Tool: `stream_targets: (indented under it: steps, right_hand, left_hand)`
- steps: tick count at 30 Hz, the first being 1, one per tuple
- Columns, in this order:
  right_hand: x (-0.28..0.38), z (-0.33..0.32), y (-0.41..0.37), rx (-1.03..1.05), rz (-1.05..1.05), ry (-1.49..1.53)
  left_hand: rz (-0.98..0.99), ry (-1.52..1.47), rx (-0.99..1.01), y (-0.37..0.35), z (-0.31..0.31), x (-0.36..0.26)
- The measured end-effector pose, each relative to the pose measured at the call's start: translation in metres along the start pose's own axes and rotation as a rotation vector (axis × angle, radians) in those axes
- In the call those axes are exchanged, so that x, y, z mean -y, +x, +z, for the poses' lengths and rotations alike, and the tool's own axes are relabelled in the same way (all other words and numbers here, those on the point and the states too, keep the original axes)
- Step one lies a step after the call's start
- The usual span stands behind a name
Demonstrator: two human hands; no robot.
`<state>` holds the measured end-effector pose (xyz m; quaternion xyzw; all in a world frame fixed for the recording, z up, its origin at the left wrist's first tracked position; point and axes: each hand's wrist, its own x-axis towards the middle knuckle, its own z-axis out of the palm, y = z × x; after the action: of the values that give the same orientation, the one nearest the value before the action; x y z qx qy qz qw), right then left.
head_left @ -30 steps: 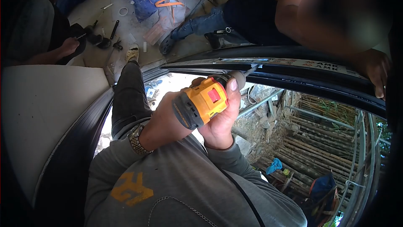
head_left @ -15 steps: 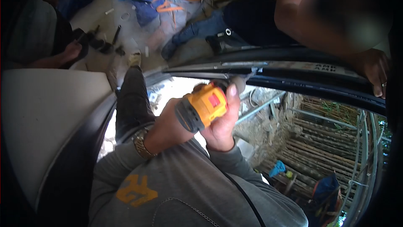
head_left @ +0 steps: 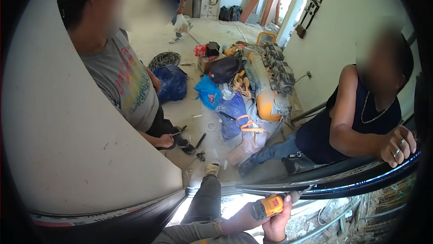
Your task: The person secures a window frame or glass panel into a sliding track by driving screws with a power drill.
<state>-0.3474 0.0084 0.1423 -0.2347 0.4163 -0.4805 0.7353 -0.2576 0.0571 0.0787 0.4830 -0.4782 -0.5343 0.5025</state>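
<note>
A yellow and black cordless drill [head_left: 272, 206] is held low in the view, its chuck and bit pointing up and right at a dark window or door frame [head_left: 324, 184]. Whether the bit touches the frame I cannot make out. My left hand [head_left: 245, 218], with a metal watch on its wrist, is closed on the drill from the left. From the other side my right hand [head_left: 278, 226] is wrapped on the drill, its thumb up near the chuck. The drill body hides some of the fingers.
On the right a person [head_left: 367, 122] rests a hand on the frame. Another person [head_left: 119, 77] stands left behind a pale panel [head_left: 99, 144]. Bags [head_left: 230, 113], a yellow machine [head_left: 270, 106] and tools [head_left: 200, 140] lie on the floor. Outdoor ground shows below the frame.
My view has tilted up, bringing the room and people into sight. The drill and both hands now appear lower and further right, with both hands still on the drill.
</note>
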Motion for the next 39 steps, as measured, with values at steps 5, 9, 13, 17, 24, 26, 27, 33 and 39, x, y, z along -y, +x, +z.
stream_targets:
  steps: [5,9,13,17,24,26,27,33,39]
  right_hand:
    - [-0.004,-0.014,0.008,0.053,0.067,-0.025]
    - [0.0,-0.01,0.002,0.088,0.062,0.034]
    - [0.002,-0.006,0.005,0.017,0.051,0.002]
    - [0.011,0.011,-0.003,-0.021,0.056,0.042]
    - [0.002,-0.008,-0.001,0.049,0.104,0.087]
    - [0.006,-0.002,0.0,0.001,0.11,0.013]
    - [0.008,-0.001,-0.002,-0.003,0.077,-0.009]
    - [0.01,-0.005,-0.001,0.015,0.161,-0.022]
    - [0.002,-0.01,0.007,-0.004,0.133,-0.013]
  left_hand:
    - [0.102,0.104,-0.094,0.002,0.006,0.018]
    - [0.025,-0.054,-0.059,-0.001,0.003,0.005]
    - [0.117,-0.001,-0.126,0.001,0.001,0.003]
    - [0.01,0.064,-0.04,-0.003,0.001,0.013]
    - [0.101,0.122,0.055,-0.002,-0.012,-0.015]
    - [0.194,0.217,0.093,0.0,-0.015,-0.008]
    - [0.194,0.194,0.101,0.003,-0.011,-0.011]
    - [0.351,0.213,-0.024,0.003,-0.008,-0.013]
    - [0.265,0.112,-0.041,0.007,-0.01,-0.018]
